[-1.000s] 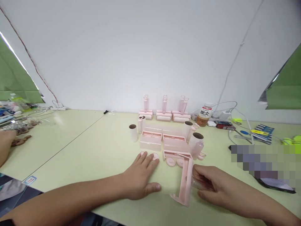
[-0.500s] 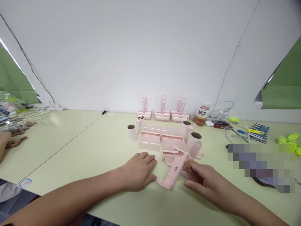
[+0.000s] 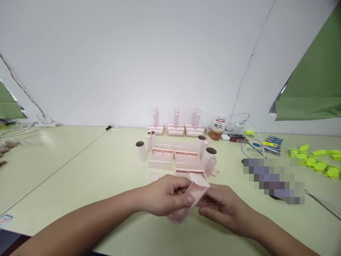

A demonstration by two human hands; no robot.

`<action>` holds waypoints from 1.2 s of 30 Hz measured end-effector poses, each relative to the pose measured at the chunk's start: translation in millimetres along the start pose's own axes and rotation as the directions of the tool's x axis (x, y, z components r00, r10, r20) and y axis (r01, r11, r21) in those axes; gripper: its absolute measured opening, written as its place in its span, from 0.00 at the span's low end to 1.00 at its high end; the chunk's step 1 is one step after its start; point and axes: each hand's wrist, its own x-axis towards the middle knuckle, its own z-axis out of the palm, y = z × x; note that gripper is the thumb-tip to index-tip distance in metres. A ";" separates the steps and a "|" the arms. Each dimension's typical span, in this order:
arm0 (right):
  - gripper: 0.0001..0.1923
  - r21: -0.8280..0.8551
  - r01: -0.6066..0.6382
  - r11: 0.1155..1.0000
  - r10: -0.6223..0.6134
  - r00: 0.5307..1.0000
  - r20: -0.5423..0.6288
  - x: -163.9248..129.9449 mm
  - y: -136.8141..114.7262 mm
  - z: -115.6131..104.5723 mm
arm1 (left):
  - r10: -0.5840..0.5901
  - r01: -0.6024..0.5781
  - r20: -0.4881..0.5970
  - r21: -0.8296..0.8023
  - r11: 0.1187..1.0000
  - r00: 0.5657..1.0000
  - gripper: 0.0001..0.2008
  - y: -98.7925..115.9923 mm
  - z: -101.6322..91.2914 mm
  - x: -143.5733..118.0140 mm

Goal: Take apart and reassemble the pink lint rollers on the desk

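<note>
Both the left hand and right hand have fingers clamped on the pink cover, which, squeezed unevenly, might slip onto the bench.

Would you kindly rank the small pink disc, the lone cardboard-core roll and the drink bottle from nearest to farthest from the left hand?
1. Small pink disc, just beyond the left hand.
2. Lone cardboard-core roll, farther back, to the left.
3. Drink bottle, by the wall, right.
</note>
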 end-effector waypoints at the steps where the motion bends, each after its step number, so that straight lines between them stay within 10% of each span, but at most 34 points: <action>1: 0.10 0.015 0.015 1.000 -0.015 1.000 0.002 0.6 0.1 0.2 | 0.000 0.001 0.015 -0.071 0.998 1.000 0.18 -3.5 2.7 1.8; 14: 0.10 0.018 -0.039 0.999 0.039 0.998 -0.041 4.6 -24.6 7.1 | 0.016 -0.104 -0.241 -0.358 0.928 0.970 0.17 -10.6 23.6 -12.1; 36: 0.11 0.019 0.117 0.993 -0.119 0.987 0.105 2.0 -40.0 9.2 | -0.002 0.005 0.008 -0.409 0.913 1.000 0.17 -9.8 29.9 -40.8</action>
